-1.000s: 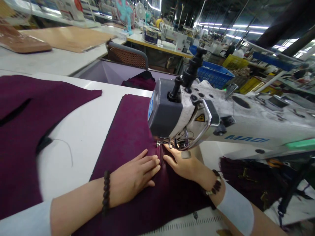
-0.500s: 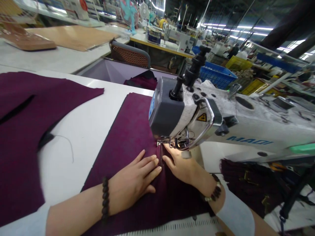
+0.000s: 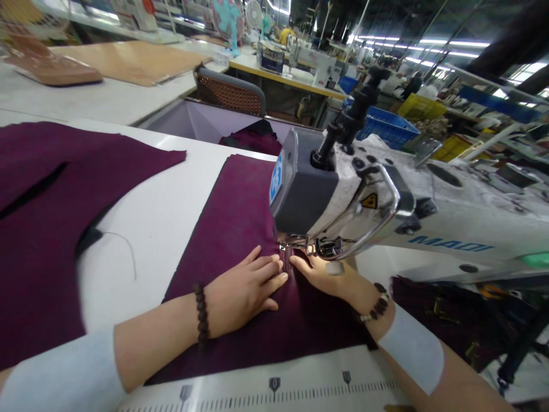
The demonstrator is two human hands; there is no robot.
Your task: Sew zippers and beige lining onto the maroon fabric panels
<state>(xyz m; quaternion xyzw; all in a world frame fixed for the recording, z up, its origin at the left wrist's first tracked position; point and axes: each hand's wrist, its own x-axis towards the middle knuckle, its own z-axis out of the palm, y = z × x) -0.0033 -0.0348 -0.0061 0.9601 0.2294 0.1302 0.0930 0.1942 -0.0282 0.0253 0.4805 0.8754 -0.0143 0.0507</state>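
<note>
A dark purple fabric panel (image 3: 231,212) lies flat under the head of a sewing machine (image 3: 309,183). My left hand (image 3: 246,292) rests on it palm down, fingers stretched toward the presser foot (image 3: 283,248). On the other side of the foot, my right hand (image 3: 328,274) lies flat on the same panel, thumb out and some fingertips hidden behind the machine's guard. Between the two hands a narrow folded strip or slot (image 3: 287,260) in the fabric runs up to the foot. The needle itself is too small to make out.
Another purple piece (image 3: 38,240) with a dark slit lies at the left of the white table (image 3: 141,229). A ruler scale (image 3: 274,392) runs along the front edge. Dark fabric pieces (image 3: 433,315) with metal parts lie at right. Behind stand a chair (image 3: 231,94) and blue crate (image 3: 388,127).
The fabric panel has slid forward under the foot with both hands, and more of the ruler scale shows at the front. The view has shifted slightly.
</note>
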